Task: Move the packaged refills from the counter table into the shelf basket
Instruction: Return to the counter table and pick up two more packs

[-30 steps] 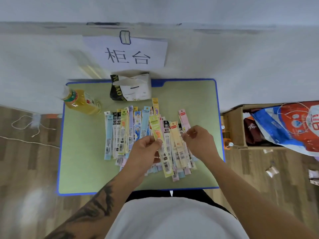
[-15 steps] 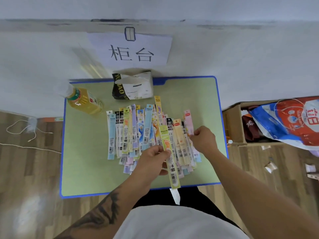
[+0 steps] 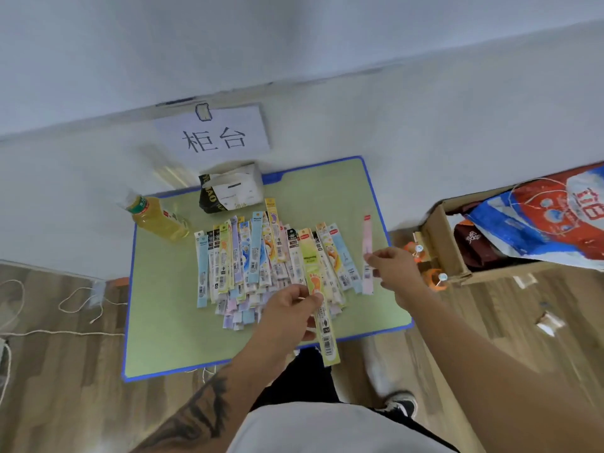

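The left hand [image 3: 291, 308] pinches a yellow-green refill pack [image 3: 318, 295] over the near edge of the counter table [image 3: 157, 322]. The right hand [image 3: 395, 269] pinches a pink refill pack [image 3: 367, 237] near the right edge. The pile of refill packs [image 3: 255, 263] remains mid-table; no shelf basket is visible, so the task seems barely begun.

Paper sign [image 3: 214, 134] with two black characters taped to the white wall. Below it a crumpled black-and-white bag [image 3: 230, 189] stands at the far table edge. Bottle of yellow drink [image 3: 158, 219], green cap, lies on its side at the far left corner. Open cardboard box [image 3: 441, 243] on the wood floor at right, red-blue-white plastic bag [image 3: 555, 217] draped over it, dark cloth inside. White cord [image 3: 81, 305] loops on the floor at left. Paper scraps [image 3: 550, 323] on the floor at right.
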Tool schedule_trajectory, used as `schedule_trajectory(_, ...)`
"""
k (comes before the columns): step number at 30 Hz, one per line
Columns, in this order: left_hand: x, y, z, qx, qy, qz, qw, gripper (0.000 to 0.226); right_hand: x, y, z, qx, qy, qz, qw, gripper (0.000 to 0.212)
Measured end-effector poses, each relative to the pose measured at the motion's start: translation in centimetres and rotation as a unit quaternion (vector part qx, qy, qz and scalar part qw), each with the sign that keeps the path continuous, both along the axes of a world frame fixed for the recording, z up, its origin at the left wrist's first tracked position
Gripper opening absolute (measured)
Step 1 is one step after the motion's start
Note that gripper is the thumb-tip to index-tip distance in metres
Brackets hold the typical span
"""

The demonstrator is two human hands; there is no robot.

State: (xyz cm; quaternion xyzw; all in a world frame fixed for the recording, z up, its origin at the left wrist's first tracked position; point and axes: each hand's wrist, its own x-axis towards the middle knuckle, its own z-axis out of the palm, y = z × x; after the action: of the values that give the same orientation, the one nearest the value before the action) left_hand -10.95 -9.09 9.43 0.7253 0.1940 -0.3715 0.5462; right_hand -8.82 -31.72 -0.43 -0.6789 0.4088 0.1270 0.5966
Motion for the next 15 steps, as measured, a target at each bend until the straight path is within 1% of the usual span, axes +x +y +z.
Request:
schedule_trajectory(4, -4.2, -5.3, 2.0, -0.015, -0.011, 0.007, 1.000, 0.013, -6.7, -3.5, 4.3, 0.079, -0.076, -0.037, 0.993, 0.018)
schedule_trajectory(6, -6.0, -8.9, 3.2, -0.029, -0.029, -0.006, 0.999, 0.011, -10.9, -5.8, 6.6, 0.116, -0.124, -0.061, 0.984, 0.018)
schedule_trajectory(8, -7.8, -12.9, 4.6, -0.042, -0.052, -0.026, 0.997, 0.010, -15.1, -8.5, 8.9, 0.142, -0.168, -0.084, 0.972, 0.013)
schedule_trajectory(12, -12.5, -21.5, 7.1, -0.096, -0.089, -0.077, 0.988, 0.010, -23.0, -14.2, 12.7, 0.122, -0.241, -0.138, 0.953, 0.017)
schedule_trajectory(15, -16.7, -27.1, 8.4, -0.129, -0.092, -0.122, 0.980, 0.011, -28.6, -18.1, 14.6, 0.095, -0.284, -0.196, 0.934, 0.012)
